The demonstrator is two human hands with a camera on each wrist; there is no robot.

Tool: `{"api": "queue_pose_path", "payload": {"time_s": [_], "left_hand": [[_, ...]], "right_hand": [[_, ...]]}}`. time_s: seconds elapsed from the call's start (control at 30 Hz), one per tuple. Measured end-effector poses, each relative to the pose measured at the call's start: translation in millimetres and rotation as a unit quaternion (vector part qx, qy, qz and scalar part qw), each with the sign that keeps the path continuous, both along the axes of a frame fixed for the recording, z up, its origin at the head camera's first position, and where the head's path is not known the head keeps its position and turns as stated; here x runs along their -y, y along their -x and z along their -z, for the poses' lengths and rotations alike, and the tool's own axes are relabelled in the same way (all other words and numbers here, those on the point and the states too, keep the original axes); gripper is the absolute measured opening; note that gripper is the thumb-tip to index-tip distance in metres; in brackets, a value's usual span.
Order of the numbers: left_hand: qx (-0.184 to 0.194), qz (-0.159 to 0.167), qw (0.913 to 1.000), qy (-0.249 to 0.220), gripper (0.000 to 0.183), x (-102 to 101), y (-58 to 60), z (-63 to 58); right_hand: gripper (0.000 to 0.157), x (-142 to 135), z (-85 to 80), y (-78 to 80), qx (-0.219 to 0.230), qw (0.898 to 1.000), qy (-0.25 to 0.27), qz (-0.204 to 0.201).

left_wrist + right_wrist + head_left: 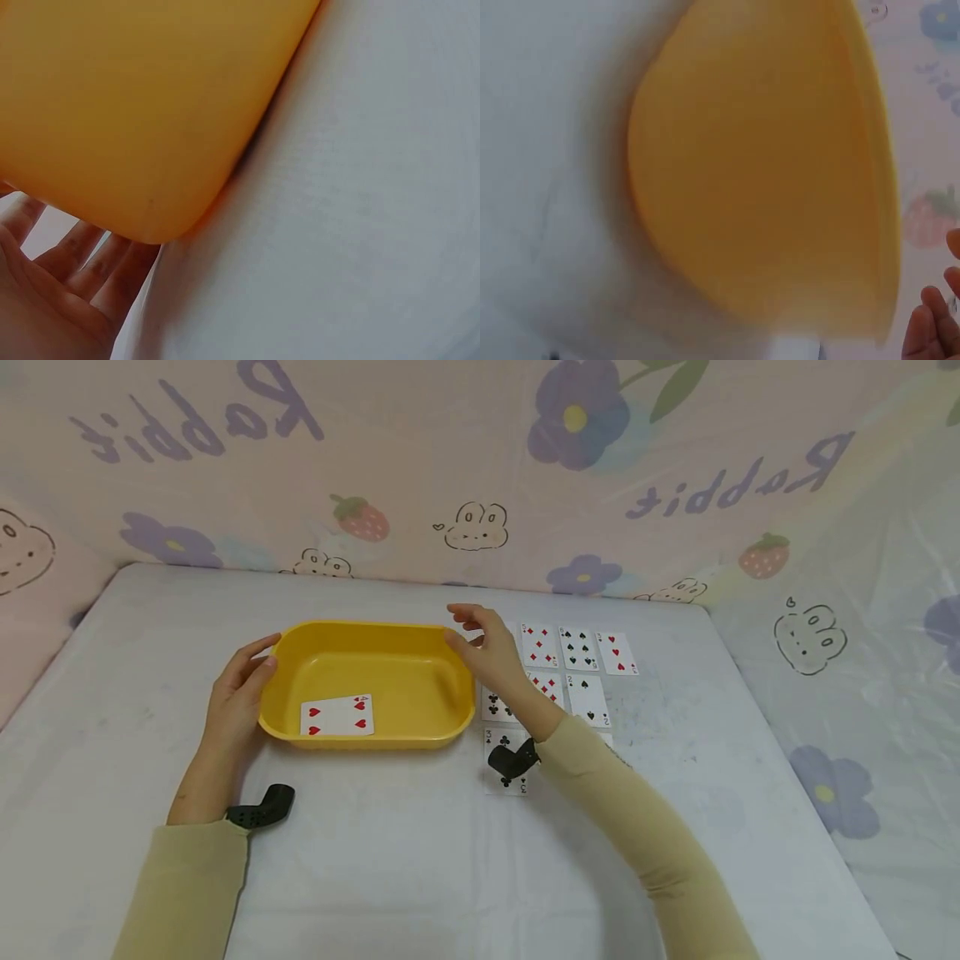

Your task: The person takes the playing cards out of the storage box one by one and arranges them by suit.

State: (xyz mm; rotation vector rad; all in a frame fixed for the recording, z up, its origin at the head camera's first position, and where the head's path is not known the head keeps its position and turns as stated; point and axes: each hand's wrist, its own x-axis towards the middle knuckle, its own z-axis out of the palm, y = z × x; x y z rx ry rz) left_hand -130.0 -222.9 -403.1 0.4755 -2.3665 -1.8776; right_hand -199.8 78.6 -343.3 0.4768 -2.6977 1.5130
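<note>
A yellow plastic basin [367,742] stands on the white-covered table, with a four of hearts [337,717] lying face up inside near its front wall. My left hand [238,693] rests against the basin's left end; in the left wrist view its fingers [82,262] lie fairly straight along the outside wall. My right hand [491,656] is at the far right corner, its thumb by the rim and its other fingers raised, loosely bent and holding nothing. In the right wrist view those fingers [934,322] appear beside the basin, apart from its wall.
Right of the basin, several playing cards lie face up in rows, including a five of diamonds [539,646], a three of hearts [617,653], a two of spades [588,700] and a three of clubs [495,781]. My right arm partly covers some. A printed cloth [420,460] hangs behind.
</note>
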Motion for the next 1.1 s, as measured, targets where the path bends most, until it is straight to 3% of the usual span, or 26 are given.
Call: {"api": "queue_pose_path", "payload": {"time_s": [0.3, 0.57, 0.87, 1.1], "left_hand": [[-0.004, 0.004, 0.9999, 0.014, 0.042, -1, 0.9, -1.4], [-0.001, 0.002, 0.9998, 0.022, 0.042, -1, -0.5, -1.4], [0.006, 0.001, 0.9999, 0.014, 0.042, -1, 1.2, 0.3], [0.005, -0.002, 0.9998, 0.019, 0.042, -1, 0.1, -2.4]], "right_hand": [[0.036, 43, 4.2, -14.9, 0.020, 0.998, -0.006, -0.051], [0.039, 70, 8.3, -25.2, 0.048, 0.993, -0.044, -0.095], [0.039, 94, 14.8, -31.5, 0.125, 0.976, -0.106, -0.144], [0.048, 107, 22.3, -31.8, 0.125, 0.959, -0.168, -0.191]]}}
